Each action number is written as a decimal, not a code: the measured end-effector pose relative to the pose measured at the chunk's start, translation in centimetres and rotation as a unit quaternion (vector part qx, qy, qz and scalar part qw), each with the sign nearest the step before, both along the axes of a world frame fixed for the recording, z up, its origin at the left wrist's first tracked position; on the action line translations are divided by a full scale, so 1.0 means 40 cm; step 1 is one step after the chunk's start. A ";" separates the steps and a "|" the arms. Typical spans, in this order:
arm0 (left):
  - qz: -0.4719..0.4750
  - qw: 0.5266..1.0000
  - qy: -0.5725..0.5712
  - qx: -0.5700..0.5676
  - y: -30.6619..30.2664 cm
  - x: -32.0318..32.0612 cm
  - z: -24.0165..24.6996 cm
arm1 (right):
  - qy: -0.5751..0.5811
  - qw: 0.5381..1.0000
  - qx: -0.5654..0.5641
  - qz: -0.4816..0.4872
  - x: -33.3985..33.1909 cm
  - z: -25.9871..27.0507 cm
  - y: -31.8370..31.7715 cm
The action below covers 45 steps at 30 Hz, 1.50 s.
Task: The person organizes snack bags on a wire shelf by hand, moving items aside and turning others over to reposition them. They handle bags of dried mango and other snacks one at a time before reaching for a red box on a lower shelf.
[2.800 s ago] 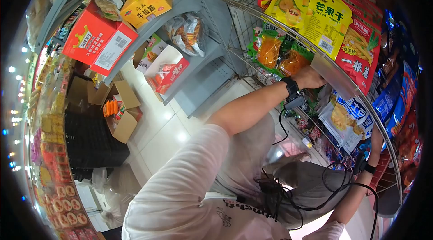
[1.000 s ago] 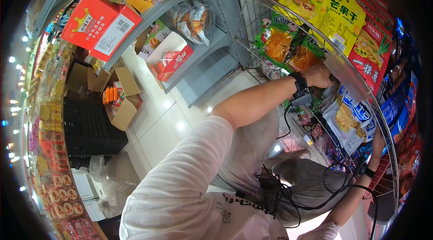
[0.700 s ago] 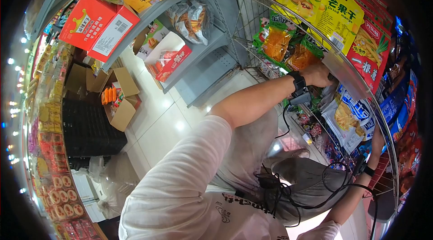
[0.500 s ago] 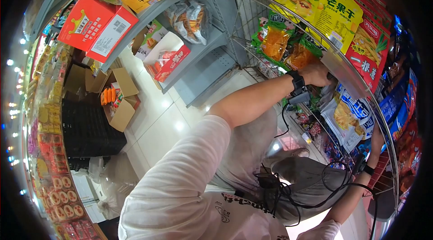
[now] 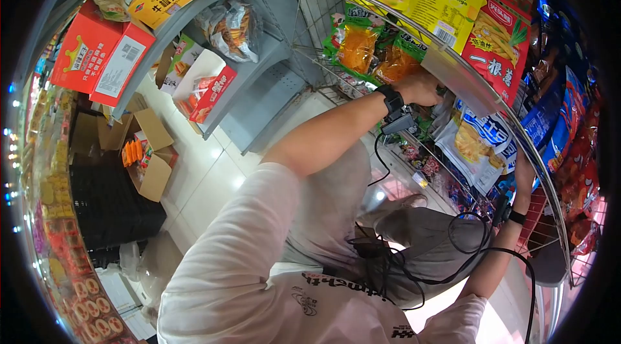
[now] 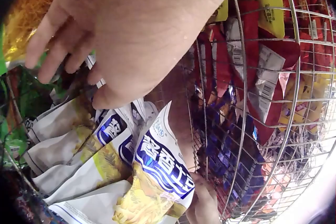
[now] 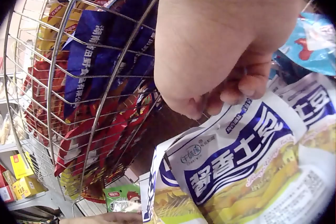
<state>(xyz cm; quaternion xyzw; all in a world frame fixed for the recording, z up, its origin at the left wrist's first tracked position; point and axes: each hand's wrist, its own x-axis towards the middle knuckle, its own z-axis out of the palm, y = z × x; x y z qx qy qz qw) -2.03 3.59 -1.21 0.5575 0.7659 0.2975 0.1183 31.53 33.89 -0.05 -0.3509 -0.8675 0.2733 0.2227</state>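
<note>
White-and-blue potato snack packets [image 5: 475, 143] stand in a row in the wire rack. Over the row's far end hangs my left hand [image 6: 121, 40], its fingers [image 6: 52, 50] apart and loosely bent, the thumb close to the packet tops; nothing shows held in it. In the head view this left hand [image 5: 419, 88] is beside a clear plastic plate [image 5: 460, 79]. My right hand [image 7: 220, 50] pinches the upper edge of a front potato packet [image 7: 241, 155] with curled fingers; part of its grip is hidden. The right hand [image 5: 524, 169] is partly behind the rack wire in the head view.
Yellow dried mango bags [image 5: 446, 4], a red snack bag [image 5: 495, 46] and green-edged orange packets [image 5: 358, 46] surround the hands. A curved rack rim [image 5: 540, 176] crosses above the right forearm. Black cables [image 5: 388, 260] hang across the lap. Grey shelves with boxes stand left.
The head view has swung, so the rack and shelves appear farther left. Both hands keep about the same places at the potato packets.
</note>
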 end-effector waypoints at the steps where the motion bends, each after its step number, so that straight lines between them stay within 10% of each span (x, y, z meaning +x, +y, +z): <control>1: 0.005 1.000 -0.011 -0.020 -0.004 0.002 0.006 | 0.000 1.000 0.001 -0.002 0.001 -0.005 0.002; 26: 0.197 0.973 0.103 -0.068 -0.066 -0.053 0.042 | -0.037 0.999 0.021 0.004 0.001 0.000 -0.011; 45: 0.112 0.982 0.147 -0.037 -0.056 -0.058 -0.042 | -0.137 0.988 0.070 0.003 0.039 -0.039 0.005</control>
